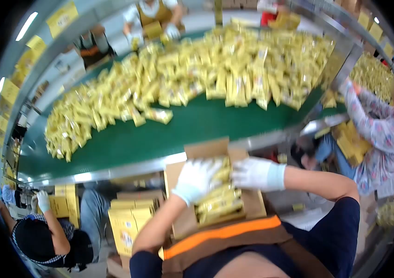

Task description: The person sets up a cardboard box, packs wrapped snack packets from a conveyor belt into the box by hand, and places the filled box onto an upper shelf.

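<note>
Head view: yellow packets [219,201] inside the open carton [254,204], stacked in its near half. Long axes there run crosswise, roughly left to right, right ends tipped a little away from the body. More packets fill the carton's far half, between the hands; too blurred to read their lie.

Left hand [196,180], white-gloved, over the carton's left side, fingers stretched rightward onto the packets. Right hand [258,174], also gloved, at the carton's right edge, fingers pointing inward. Left is the nearer to the packets. Near stack lies bodyward of both hands: rightward from the left one, leftward from the right one. Fingertips blurred; cannot tell whether either grips anything.

Beyond the carton: green desk [130,148], metal-rimmed, bearing a heap of loose packets [183,65]. One stray packet [159,115] at the heap's near edge, beyond and left of the carton.

Left of the carton, a bundle of yellow boxes [132,222]; farther left, a person in a black cap [35,238]. Well right of the carton, a person in floral sleeves [382,139], arms toward the desk
</note>
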A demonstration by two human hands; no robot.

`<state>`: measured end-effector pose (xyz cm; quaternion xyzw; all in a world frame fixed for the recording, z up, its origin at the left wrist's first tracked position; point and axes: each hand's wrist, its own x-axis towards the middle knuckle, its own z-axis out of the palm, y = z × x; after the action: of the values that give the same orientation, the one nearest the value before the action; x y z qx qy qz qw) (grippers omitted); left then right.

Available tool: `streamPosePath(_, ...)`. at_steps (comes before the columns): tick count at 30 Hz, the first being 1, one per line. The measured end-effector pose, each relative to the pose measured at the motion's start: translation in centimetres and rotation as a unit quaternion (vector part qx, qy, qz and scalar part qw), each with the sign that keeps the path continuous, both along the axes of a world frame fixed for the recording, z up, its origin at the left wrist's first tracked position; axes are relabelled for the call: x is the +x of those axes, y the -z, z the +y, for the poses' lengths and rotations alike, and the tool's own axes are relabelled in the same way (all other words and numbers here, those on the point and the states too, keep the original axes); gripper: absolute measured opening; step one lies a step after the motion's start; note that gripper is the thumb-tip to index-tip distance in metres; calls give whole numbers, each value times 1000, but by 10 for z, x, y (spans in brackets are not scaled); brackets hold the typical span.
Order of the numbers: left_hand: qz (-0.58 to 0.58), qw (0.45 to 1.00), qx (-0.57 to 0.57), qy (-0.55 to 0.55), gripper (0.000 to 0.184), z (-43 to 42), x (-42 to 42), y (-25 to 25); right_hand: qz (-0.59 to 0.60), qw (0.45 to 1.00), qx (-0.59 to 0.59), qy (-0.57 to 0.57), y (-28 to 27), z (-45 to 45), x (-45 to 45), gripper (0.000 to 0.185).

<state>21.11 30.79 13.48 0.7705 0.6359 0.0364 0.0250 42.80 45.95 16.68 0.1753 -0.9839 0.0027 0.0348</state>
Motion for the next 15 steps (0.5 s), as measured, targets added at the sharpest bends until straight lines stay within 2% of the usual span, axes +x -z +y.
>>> streamPosePath(1,-11,1000,-22,-4,65,0,0,-2,2,998,-3,-60,6,6,-10,12)
streamPosePath(3,-17,1000,18,10,60,-3,-2,5,-8,993,8,-120,35,16,-27,9)
streamPosePath(5,-118,985,116,52,59,-6,-12,9,15,995,7,-94,57,12,-32,8)
streamPosePath(6,-199,969,142,40,51,-10,-23,2,20,995,-25,-97,53,12,-35,10)
streamPosePath(8,-469,842,236,-128,42,-23,-58,19,14,993,-69,-97,-8,-5,-44,12)
streamPosePath(9,-430,835,289,-187,40,-33,-77,-4,7,991,-96,-95,-47,-14,-43,14)
streamPosePath(10,-587,708,289,-266,37,-42,-97,-6,-2,995,-91,-40,-85,-17,-40,17)
streamPosePath(11,-630,645,293,-319,36,-53,-110,-22,-12,997,-80,18,-124,-15,-38,20)
streamPosePath(12,-611,666,295,-310,38,-61,-141,14,34,996,-77,38,-157,-7,-36,22)
streamPosePath(13,-643,682,247,-247,38,-76,-163,51,82,992,-71,59,-189,3,-32,23)
streamPosePath(15,-425,805,279,-306,37,-80,-124,62,158,968,-64,184,-251,18,-28,30)
